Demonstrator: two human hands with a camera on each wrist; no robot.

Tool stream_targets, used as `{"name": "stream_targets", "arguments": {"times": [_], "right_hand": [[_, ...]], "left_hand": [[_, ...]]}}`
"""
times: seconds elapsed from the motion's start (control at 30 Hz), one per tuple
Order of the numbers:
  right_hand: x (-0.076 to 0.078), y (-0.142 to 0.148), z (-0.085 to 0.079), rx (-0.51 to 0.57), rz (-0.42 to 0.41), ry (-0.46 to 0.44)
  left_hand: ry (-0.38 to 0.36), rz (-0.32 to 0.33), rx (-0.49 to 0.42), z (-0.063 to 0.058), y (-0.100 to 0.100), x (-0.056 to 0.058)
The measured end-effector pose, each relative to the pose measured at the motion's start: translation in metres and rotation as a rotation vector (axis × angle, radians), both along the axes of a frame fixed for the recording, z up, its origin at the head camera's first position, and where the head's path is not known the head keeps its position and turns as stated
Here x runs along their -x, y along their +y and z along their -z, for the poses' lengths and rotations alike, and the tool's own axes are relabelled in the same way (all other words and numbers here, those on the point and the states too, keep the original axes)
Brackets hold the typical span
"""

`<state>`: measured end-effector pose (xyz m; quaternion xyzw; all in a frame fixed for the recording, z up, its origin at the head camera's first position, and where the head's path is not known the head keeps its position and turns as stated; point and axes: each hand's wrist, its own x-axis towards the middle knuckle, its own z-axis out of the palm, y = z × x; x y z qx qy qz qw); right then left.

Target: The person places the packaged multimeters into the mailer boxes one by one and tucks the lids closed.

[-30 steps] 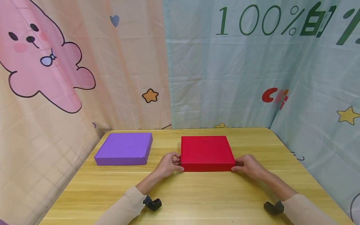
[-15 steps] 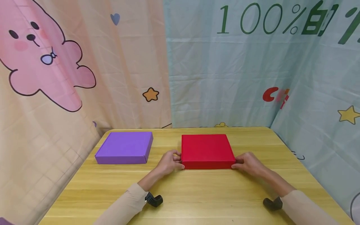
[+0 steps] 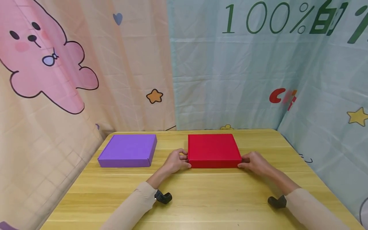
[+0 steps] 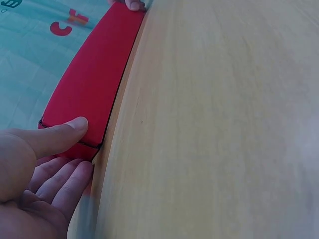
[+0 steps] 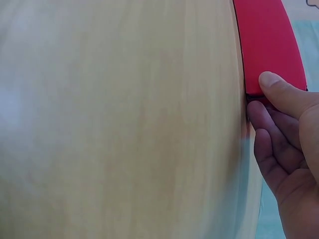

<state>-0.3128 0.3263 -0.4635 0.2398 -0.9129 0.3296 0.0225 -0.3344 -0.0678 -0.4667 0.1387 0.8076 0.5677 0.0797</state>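
A closed red cardboard box [image 3: 214, 147] lies flat on the wooden table, right of centre. My left hand [image 3: 176, 161] grips its near left corner, the thumb on the front face and the fingers along the left side. At the near right corner my right hand [image 3: 254, 163] holds it the same way, thumb in front and fingers at the side. Both wrist views show the thumbs [image 4: 70, 134] pressed on the red front wall [image 5: 271, 47]. A closed purple box [image 3: 126, 150] lies to the left, apart from the red one and touched by neither hand.
The pale wooden table [image 3: 198, 201] stretches toward me in front of both boxes. Printed curtains [image 3: 230, 80] hang close behind the table and at its sides. A small purple thing [image 3: 7, 226] shows at the bottom left corner, too cut off to identify.
The red box has slid away from me toward the table's back edge and slightly right, with both hands moving along with it. The purple box stays in place; the head view has shifted slightly.
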Motion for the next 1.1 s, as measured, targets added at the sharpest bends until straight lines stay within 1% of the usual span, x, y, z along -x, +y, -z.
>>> {"name": "stream_targets", "arguments": {"times": [0.17,0.43,0.63,0.73,0.8,0.9,1.0,1.03,1.1], "right_hand": [[0.002,0.005,0.001,-0.005,0.010,-0.009],[-0.002,0.016,0.003,-0.017,0.047,-0.017],[-0.001,0.019,0.001,-0.016,0.056,-0.021],[0.000,0.021,0.001,-0.033,0.054,-0.024],[0.001,0.021,0.000,-0.045,0.053,-0.035],[0.005,0.021,-0.006,-0.077,0.032,-0.041],[0.007,0.020,-0.019,-0.095,0.040,-0.034],[0.007,0.020,-0.024,-0.099,0.049,-0.023],[0.008,0.019,-0.036,-0.098,0.077,-0.001]], "left_hand": [[0.004,-0.013,0.022,0.000,0.006,0.002],[-0.002,-0.005,0.010,0.002,0.018,0.002],[0.015,-0.027,0.032,0.003,0.022,0.002],[0.017,-0.013,0.032,0.004,0.023,0.003],[0.021,0.009,0.060,0.003,0.020,0.003],[0.062,0.059,0.128,-0.006,0.014,0.003],[0.133,0.087,0.174,-0.022,0.004,0.005],[0.167,0.086,0.184,-0.027,0.000,0.005],[0.237,0.062,0.210,-0.040,-0.012,0.008]]}}
